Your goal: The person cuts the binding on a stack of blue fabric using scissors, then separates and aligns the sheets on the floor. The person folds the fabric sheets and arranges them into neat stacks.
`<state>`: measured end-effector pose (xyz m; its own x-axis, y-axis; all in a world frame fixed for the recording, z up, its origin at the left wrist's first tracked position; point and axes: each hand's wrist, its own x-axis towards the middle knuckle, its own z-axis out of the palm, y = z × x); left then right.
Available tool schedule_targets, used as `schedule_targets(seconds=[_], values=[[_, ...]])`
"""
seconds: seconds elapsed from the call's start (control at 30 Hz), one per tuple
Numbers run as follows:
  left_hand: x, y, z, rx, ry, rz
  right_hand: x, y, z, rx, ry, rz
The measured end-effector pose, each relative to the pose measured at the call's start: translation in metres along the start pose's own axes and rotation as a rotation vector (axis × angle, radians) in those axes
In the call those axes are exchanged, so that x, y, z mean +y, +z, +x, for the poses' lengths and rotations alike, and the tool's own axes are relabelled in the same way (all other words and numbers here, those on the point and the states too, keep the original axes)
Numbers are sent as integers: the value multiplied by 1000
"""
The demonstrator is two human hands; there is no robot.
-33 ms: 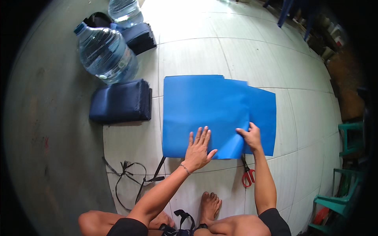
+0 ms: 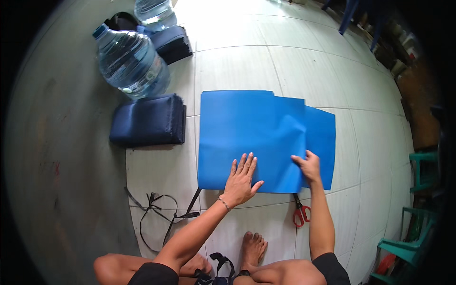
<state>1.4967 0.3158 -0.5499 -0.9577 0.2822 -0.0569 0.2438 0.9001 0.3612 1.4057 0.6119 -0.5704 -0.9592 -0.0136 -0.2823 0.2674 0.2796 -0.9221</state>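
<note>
Smooth blue sheets [image 2: 237, 126], perhaps coated cloth, lie overlapping on the tiled floor in front of me. My left hand [image 2: 241, 183] rests flat on the top sheet near its front edge, fingers spread, holding nothing. At that sheet's right edge, my right hand [image 2: 308, 167] pinches it between the thumb on top and the fingers; the fingertips are partly hidden. Beneath the right hand, a lower blue sheet [image 2: 323, 142] sticks out to the right. Red-handled scissors [image 2: 301, 214] lie by the front edge, their blades partly under the sheets.
Left of the sheets sits a folded dark navy bundle [image 2: 147, 121], with a large water bottle [image 2: 133, 64] behind it. Farther back are another navy bundle [image 2: 173, 45] and a second bottle [image 2: 156, 14]. Tangled black strips [image 2: 164, 213] lie front left. Green plastic stools [image 2: 408, 244] stand right.
My right hand has shifted slightly right with the top sheet's edge, which now lies straighter and flatter. My left hand stays on the sheet. The whole view has shifted slightly.
</note>
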Motion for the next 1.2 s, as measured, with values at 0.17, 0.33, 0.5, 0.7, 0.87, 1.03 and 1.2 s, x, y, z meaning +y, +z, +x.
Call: schedule_targets(seconds=[0.17, 0.33, 0.5, 0.7, 0.87, 1.03, 1.2], values=[[-23, -4, -16, 39, -28, 4, 49, -96, 1, 306, 156, -117], [-5, 15, -8, 147, 42, 21, 68, -131, -1, 431, 83, -784], [43, 33, 14, 98, 26, -38, 23, -45, -6, 306, -190, -550], [57, 19, 27, 44, 81, -226, 46, -52, 3, 211, 118, 106], [0, 2, 12, -12, -57, 56, 99, -151, 10, 456, 7, -337], [3, 15, 15, 25, -29, 35, 108, -163, 3, 482, -71, -538], [5, 15, 17, 23, -23, 15, 95, -146, 9, 463, -24, -514]])
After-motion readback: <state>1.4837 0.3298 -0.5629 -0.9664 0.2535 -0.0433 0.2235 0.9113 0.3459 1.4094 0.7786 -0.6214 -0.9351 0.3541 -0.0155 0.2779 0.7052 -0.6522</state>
